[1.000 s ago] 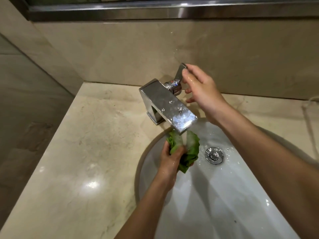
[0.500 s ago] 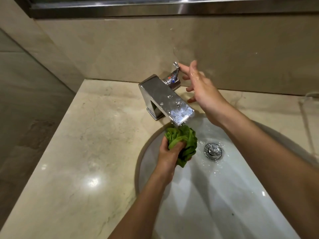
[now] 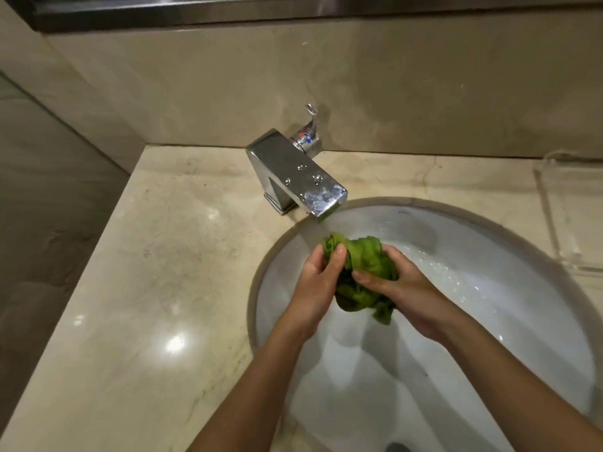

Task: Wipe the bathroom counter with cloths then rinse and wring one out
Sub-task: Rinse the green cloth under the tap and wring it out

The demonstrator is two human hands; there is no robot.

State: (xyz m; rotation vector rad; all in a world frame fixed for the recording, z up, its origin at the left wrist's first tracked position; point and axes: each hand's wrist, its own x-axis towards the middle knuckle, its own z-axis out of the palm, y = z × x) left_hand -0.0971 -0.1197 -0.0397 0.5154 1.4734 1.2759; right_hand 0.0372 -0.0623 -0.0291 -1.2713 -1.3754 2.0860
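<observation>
A wet green cloth [image 3: 365, 256] is bunched up over the white sink basin [image 3: 489, 321], just in front of the chrome faucet [image 3: 293, 171]. My left hand [image 3: 316, 282] grips its left side and my right hand [image 3: 401, 288] grips its right side, fingers curled round the fabric. A tail of the cloth hangs below my hands. The faucet's lever handle [image 3: 311, 120] stands up behind the spout, untouched. No water stream shows at the spout.
The beige marble counter [image 3: 146, 288] stretches to the left of the basin and ends at a wall. A clear plastic tray [image 3: 574, 216] sits on the counter at the right. A backsplash rises behind the faucet.
My right hand has left the faucet handle and come down to grip the cloth beside my left hand. The cloth has moved out from under the spout, towards me.
</observation>
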